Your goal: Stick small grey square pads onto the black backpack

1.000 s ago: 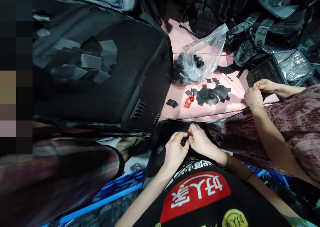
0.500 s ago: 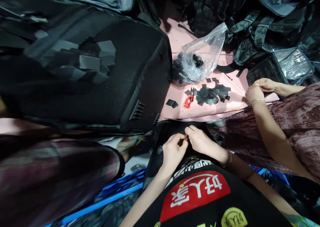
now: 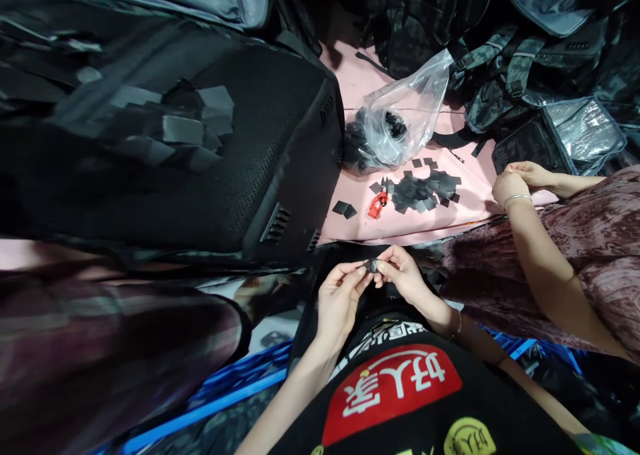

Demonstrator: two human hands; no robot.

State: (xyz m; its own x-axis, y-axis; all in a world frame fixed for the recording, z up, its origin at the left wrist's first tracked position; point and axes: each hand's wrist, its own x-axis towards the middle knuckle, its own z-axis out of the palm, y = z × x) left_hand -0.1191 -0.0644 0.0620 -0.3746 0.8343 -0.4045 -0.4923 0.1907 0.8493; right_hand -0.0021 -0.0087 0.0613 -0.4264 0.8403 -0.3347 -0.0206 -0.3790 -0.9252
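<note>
Between my hands, just above my lap, is a small dark piece (image 3: 372, 265) with a slight shine; its exact kind is too small to make out. My left hand (image 3: 339, 297) pinches one end with thumb and fingertips. From the other side, my right hand (image 3: 407, 280) closes its thumb and fingers on it. Beyond them, on the pink tabletop (image 3: 400, 227), lie a heap of thin black squares (image 3: 423, 189) and red-handled snips (image 3: 379, 203).
A large black backpack (image 3: 280, 148) fills the left, with grey squares (image 3: 183, 129) on it. Behind the heap sits a clear plastic bag (image 3: 400, 121) with black contents. At the right, a co-worker's hands (image 3: 515, 183) work near camouflage bags (image 3: 530, 141). Another person's clothing (image 3: 130, 355) is at lower left.
My fingers have turned and opened up a little, so the small dark piece now shows between them. The co-worker's hands on the right stay in nearly the same place.
</note>
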